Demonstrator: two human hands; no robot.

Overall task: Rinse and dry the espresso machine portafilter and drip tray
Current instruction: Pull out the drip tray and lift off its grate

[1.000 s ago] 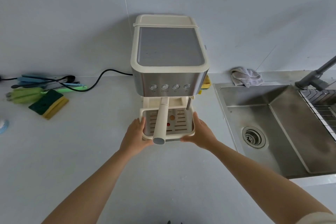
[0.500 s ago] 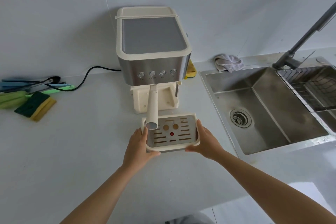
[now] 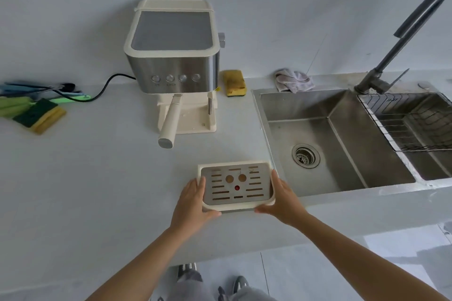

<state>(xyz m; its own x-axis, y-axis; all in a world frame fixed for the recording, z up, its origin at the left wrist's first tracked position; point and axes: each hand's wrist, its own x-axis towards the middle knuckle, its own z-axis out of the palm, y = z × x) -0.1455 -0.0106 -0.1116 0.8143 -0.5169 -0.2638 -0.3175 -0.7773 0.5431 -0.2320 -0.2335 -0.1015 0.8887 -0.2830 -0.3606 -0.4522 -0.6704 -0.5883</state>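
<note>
The pale grey countertop (image 3: 97, 190) carries an espresso machine (image 3: 173, 63) well beyond the left hand (image 3: 193, 203), its black cord (image 3: 107, 88) trailing leftward. Far to that hand's left lie a green-and-yellow sponge (image 3: 40, 115) and utensils (image 3: 71, 99). Beyond the right hand (image 3: 281, 199) lie a yellow sponge (image 3: 234, 82) and a grey cloth (image 3: 293, 80). A steel sink (image 3: 305, 105) is set into the counter just to that hand's right.

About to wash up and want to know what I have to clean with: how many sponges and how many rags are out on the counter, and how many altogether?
Sponges: 2, the green-and-yellow sponge at far left and the yellow sponge beside the espresso machine
Rags: 1, the grey rag behind the sink
Total: 3
</note>
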